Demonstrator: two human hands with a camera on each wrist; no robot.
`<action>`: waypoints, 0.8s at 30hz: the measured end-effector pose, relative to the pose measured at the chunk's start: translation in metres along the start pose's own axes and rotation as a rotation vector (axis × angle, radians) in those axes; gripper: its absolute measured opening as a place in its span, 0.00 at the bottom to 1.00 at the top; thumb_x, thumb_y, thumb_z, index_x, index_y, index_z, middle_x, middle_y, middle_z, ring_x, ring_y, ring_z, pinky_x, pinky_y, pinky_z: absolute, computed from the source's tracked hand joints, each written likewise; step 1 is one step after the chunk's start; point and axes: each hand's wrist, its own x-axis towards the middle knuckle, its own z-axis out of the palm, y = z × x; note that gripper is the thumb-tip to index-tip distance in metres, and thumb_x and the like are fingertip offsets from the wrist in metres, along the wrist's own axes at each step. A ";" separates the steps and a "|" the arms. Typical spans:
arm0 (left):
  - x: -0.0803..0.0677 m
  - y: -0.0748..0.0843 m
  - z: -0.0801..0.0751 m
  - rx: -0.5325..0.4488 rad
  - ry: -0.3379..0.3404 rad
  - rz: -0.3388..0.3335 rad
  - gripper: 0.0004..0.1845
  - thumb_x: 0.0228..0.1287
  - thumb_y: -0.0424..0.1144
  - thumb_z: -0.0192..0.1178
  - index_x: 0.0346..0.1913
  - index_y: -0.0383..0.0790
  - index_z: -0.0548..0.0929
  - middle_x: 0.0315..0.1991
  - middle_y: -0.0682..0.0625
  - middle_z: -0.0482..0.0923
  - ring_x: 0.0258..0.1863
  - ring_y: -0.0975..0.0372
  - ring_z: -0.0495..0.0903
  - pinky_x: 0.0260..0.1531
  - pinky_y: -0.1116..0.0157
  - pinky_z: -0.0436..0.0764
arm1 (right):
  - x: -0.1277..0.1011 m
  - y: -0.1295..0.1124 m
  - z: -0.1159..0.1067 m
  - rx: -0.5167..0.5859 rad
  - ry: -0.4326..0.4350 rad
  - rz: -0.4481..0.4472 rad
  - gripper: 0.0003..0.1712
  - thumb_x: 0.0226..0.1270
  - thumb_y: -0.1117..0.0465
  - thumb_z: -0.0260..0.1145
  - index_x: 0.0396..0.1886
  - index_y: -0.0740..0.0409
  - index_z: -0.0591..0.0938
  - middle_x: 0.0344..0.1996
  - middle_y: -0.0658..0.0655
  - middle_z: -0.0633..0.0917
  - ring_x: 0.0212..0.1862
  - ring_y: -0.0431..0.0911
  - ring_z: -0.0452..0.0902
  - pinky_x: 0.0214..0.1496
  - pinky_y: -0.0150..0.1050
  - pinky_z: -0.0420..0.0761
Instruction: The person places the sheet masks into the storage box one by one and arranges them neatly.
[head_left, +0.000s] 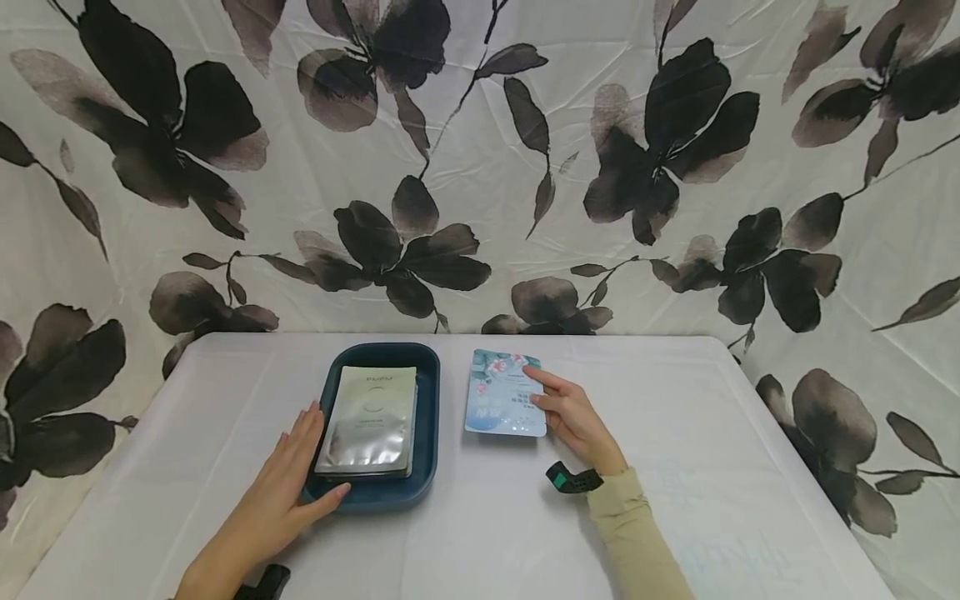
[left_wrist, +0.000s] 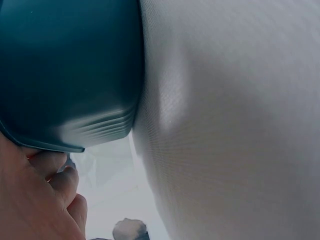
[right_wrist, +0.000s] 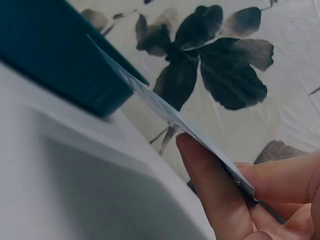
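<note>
A light-blue flat sheet-mask packet (head_left: pixel 504 396) with pink flowers is pinched at its right edge by my right hand (head_left: pixel 581 417). In the right wrist view the packet (right_wrist: pixel 165 110) is edge-on, lifted above the table, gripped between thumb and fingers. My left hand (head_left: pixel 281 483) rests along the left side of a dark-blue tray (head_left: pixel 427 433), fingers straight, thumb at the front rim. Inside the tray lies a stack of packets, topped by a silver-green one (head_left: pixel 369 429). The left wrist view shows the tray's outer wall (left_wrist: pixel 70 65) and the left hand's fingers (left_wrist: pixel 65 185) against its rim.
A white table (head_left: pixel 465 550) carries the tray and lies under both hands. Behind it hangs a white cloth (head_left: pixel 517 208) with dark flowers. A black band (head_left: pixel 573 478) circles the right wrist; another black piece (head_left: pixel 264 582) sits at the left wrist.
</note>
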 end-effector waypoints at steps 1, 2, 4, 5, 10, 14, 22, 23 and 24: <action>0.000 0.000 0.000 -0.001 -0.002 -0.004 0.56 0.63 0.53 0.67 0.80 0.38 0.40 0.81 0.45 0.35 0.79 0.52 0.36 0.75 0.53 0.36 | 0.001 -0.001 0.002 0.001 -0.008 -0.005 0.33 0.71 0.77 0.51 0.75 0.62 0.63 0.74 0.63 0.62 0.69 0.53 0.67 0.58 0.38 0.79; 0.000 0.000 0.000 0.000 -0.004 -0.007 0.56 0.63 0.53 0.67 0.80 0.38 0.40 0.81 0.46 0.35 0.79 0.52 0.36 0.75 0.53 0.37 | 0.003 -0.003 0.005 0.002 -0.016 -0.011 0.33 0.72 0.77 0.50 0.75 0.62 0.63 0.74 0.63 0.62 0.68 0.53 0.67 0.57 0.38 0.79; 0.001 0.001 0.000 0.002 -0.002 -0.005 0.56 0.63 0.53 0.67 0.80 0.38 0.41 0.81 0.45 0.35 0.79 0.52 0.36 0.75 0.53 0.37 | 0.005 -0.006 0.010 0.012 -0.028 -0.021 0.33 0.72 0.78 0.50 0.75 0.62 0.63 0.73 0.64 0.62 0.67 0.52 0.69 0.57 0.38 0.80; 0.001 0.001 0.000 0.002 0.002 -0.002 0.56 0.63 0.53 0.67 0.80 0.37 0.41 0.81 0.45 0.36 0.79 0.52 0.36 0.75 0.53 0.37 | 0.006 -0.008 0.013 0.019 -0.033 -0.024 0.33 0.72 0.78 0.49 0.75 0.63 0.62 0.73 0.64 0.63 0.66 0.52 0.70 0.56 0.38 0.80; 0.000 0.002 0.001 0.006 0.012 0.004 0.56 0.62 0.52 0.68 0.80 0.37 0.42 0.81 0.45 0.36 0.79 0.51 0.37 0.75 0.54 0.36 | 0.012 -0.014 0.031 0.044 -0.050 -0.022 0.32 0.72 0.78 0.50 0.75 0.63 0.63 0.71 0.65 0.65 0.61 0.50 0.75 0.52 0.38 0.82; 0.000 0.001 0.001 0.007 0.010 -0.003 0.56 0.62 0.52 0.68 0.80 0.37 0.41 0.81 0.46 0.36 0.79 0.50 0.38 0.75 0.53 0.37 | 0.017 -0.018 0.048 0.057 -0.064 -0.019 0.31 0.72 0.78 0.50 0.74 0.63 0.65 0.70 0.65 0.67 0.60 0.50 0.76 0.50 0.37 0.83; 0.000 0.000 0.002 0.018 0.009 -0.012 0.56 0.62 0.53 0.68 0.80 0.38 0.41 0.81 0.46 0.35 0.79 0.53 0.36 0.75 0.52 0.37 | 0.025 -0.022 0.084 0.070 -0.126 -0.038 0.33 0.70 0.80 0.49 0.74 0.65 0.64 0.70 0.67 0.66 0.58 0.49 0.76 0.50 0.36 0.83; -0.001 0.000 0.003 0.017 0.008 -0.013 0.56 0.62 0.53 0.68 0.80 0.38 0.41 0.81 0.46 0.35 0.79 0.53 0.36 0.75 0.52 0.37 | 0.025 -0.023 0.089 0.077 -0.130 -0.036 0.33 0.70 0.80 0.49 0.74 0.65 0.64 0.70 0.67 0.66 0.58 0.49 0.76 0.49 0.36 0.83; -0.001 0.000 0.003 0.017 0.007 -0.014 0.56 0.62 0.53 0.68 0.80 0.38 0.41 0.81 0.46 0.35 0.79 0.52 0.36 0.75 0.51 0.37 | 0.025 -0.023 0.093 0.083 -0.135 -0.033 0.33 0.70 0.80 0.49 0.74 0.65 0.64 0.70 0.67 0.66 0.58 0.50 0.76 0.49 0.36 0.83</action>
